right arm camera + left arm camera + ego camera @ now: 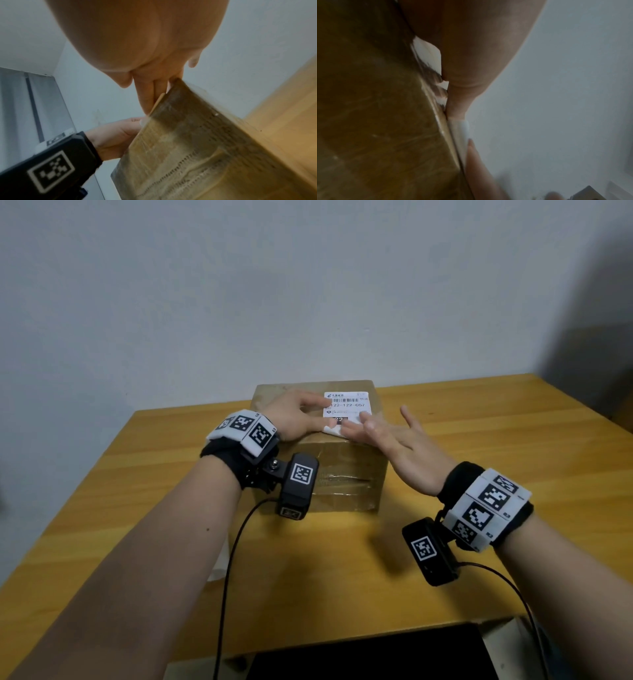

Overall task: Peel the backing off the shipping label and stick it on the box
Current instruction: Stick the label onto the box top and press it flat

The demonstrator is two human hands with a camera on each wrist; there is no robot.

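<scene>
Two hands lie flat on a white shipping label (346, 409) atop a taped cardboard box (346, 474), which sits at the far middle of a wooden tabletop (513, 460), close to a pale wall (308, 285). The left hand (294, 414) reaches in from the left, fingers spread and straight, thumb near the box's front edge, fingertips touching the label's left margin. The right hand (394, 440) angles in from the right, its straight fingers (145, 93) pressing the label's lower part near that same edge. The label's near corner looks slightly raised. Bare tabletop lies open left, right and in front of the box. Both wrists wear black cameras with trailing cables.
</scene>
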